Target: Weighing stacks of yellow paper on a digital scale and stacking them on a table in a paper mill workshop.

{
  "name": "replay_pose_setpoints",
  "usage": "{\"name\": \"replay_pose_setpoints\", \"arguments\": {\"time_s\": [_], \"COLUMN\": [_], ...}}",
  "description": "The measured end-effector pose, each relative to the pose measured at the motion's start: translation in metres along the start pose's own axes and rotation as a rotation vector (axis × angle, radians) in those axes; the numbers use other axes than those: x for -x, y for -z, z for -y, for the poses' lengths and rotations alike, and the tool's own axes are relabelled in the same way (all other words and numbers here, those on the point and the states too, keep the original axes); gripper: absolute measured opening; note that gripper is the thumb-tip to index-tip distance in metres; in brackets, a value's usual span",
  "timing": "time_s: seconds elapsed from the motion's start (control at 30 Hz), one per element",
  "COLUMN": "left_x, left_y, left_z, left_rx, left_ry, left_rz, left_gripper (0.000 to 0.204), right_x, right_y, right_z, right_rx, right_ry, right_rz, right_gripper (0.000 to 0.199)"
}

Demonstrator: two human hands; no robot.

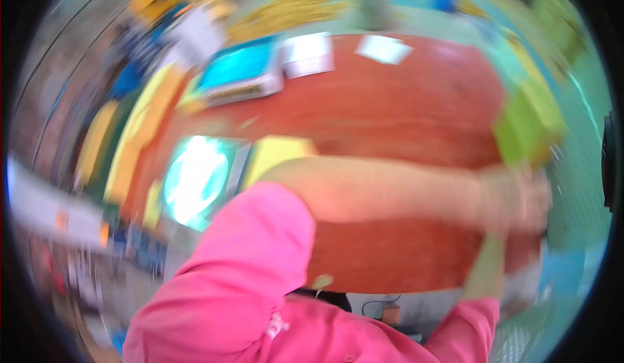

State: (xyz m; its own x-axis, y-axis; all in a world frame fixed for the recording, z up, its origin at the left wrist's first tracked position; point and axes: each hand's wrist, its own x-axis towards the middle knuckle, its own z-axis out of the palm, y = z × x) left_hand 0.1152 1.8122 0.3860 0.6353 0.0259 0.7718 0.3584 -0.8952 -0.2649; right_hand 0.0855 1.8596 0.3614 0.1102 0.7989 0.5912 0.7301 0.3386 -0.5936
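Pink sleeves (247,278) fill the near edge of the view, one on each arm, and the whole picture is heavily blurred. From the left sleeve a bare forearm (390,191) reaches across to the right over a reddish-brown table (390,103). At its end the left hand (520,197) sits at the right edge of the table, just below a green box-like thing (530,122). That hand appears to touch the lower edge of the green thing, but the blur hides the fingers, so I cannot tell whether it grips it or lies open. The right arm comes up from the near right corner; its hand (500,233) meets the left one in the same smear, and I cannot tell its state either.

Left of the forearm, a yellow flat thing (279,155) lies on the table beside a pale glowing round shape in a grey frame (198,181). Farther off, near the far left of the table, stands a grey device with a bright blue top (240,70). Two white sheets (309,54) (383,49) lie at the far edge. Yellow and orange shapes (140,129) line the left side beyond the table, well apart from both hands. Greenish floor (585,187) shows to the right.
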Motion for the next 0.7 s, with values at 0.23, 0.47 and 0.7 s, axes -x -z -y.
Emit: {"name": "replay_pose_setpoints", "arguments": {"time_s": [0.23, 0.47, 0.7], "left_x": [0.177, 0.364, 0.540], "left_y": [0.291, 0.527, 0.641], "left_z": [-0.192, -0.392, -0.419], "left_rx": [0.207, -0.801, -1.097], "left_ry": [0.920, 1.957, 1.721], "left_rz": [0.143, -0.144, 0.435], "left_gripper": [0.026, 0.018, 0.048], "right_x": [0.129, 0.121, 0.298], "right_y": [0.019, 0.061, 0.031], "right_z": [-0.041, -0.198, 0.214], "right_rx": [-0.443, -0.471, -0.864], "right_ry": [-0.326, -0.870, -0.056], "right_rz": [0.129, 0.016, 0.588], "right_gripper": [0.018, 0.021, 0.010]}}
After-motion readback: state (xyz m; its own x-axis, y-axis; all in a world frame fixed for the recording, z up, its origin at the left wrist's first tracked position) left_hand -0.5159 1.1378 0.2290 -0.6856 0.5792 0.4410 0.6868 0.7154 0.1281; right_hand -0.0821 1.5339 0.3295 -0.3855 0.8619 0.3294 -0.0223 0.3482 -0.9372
